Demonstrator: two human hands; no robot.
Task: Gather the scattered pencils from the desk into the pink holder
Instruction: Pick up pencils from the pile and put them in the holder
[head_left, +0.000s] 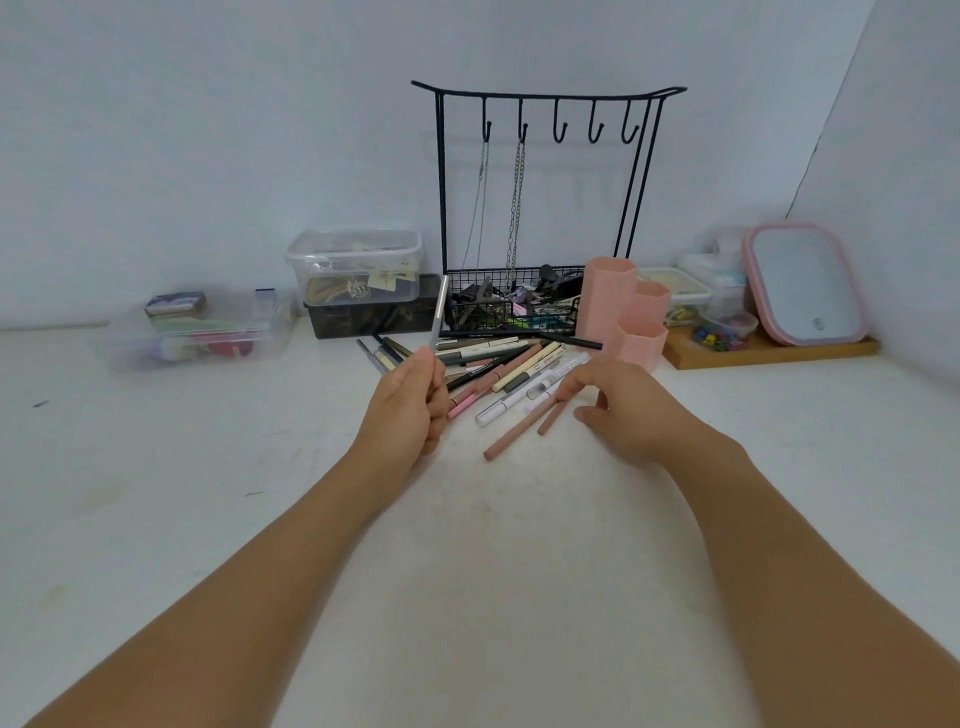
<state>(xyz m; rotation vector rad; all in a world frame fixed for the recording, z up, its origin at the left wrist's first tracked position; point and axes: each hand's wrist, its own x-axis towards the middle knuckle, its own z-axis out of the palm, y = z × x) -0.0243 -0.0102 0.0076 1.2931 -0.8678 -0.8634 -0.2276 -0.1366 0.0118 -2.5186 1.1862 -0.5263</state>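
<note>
Pencils (498, 364) lie heaped on the white surface (467, 571) just left of the pink holder (623, 317), while the left hand (410, 410) pinches a grey pencil (439, 312) upright and the right hand (623, 410) hovers spread, fingertips touching a brown pencil (519, 428).

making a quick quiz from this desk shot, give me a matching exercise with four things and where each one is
Things:
1. silver pencil
2. pink holder
3. mirror
4. chains

Places:
A. hanging from the black rack's hooks
B. leaning at the far right on a wooden tray
C. upright in the left hand
D. on the desk, right of the pencil pile

Pairs: 1-C, 2-D, 3-B, 4-A
</note>
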